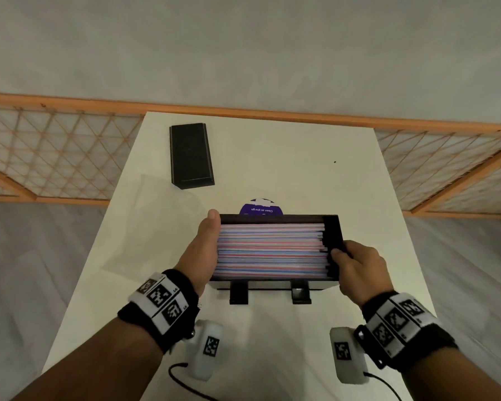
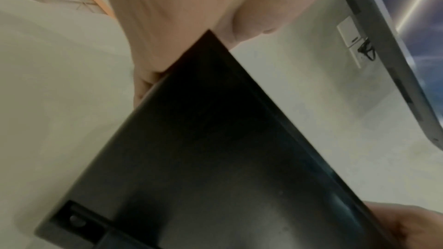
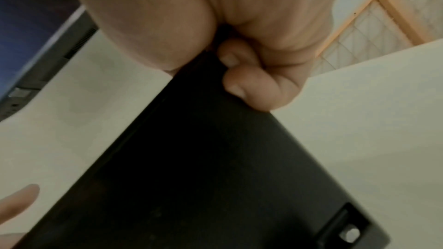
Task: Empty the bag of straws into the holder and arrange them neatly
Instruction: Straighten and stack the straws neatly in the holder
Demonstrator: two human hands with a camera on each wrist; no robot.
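Note:
The black straw holder (image 1: 334,230) is up off the white table (image 1: 301,157), tilted toward me with its two feet showing below. Pink, blue and white straws (image 1: 269,250) lie lengthwise inside, packed against the left end with a gap at the right. My left hand (image 1: 206,250) holds the left end, thumb along the wall and fingers beneath. My right hand (image 1: 356,264) grips the right end, fingers curled over the rim. Each wrist view shows the holder's dark underside (image 2: 215,158) (image 3: 191,168); curled fingertips (image 3: 249,92) press its edge. A clear bag (image 1: 156,221) lies flat at the left.
A black lid (image 1: 190,154) lies on the far left of the table. A purple round label (image 1: 261,208) peeks out behind the holder. A wooden lattice screen (image 1: 55,157) runs behind the table on both sides. Cables trail near the front edge.

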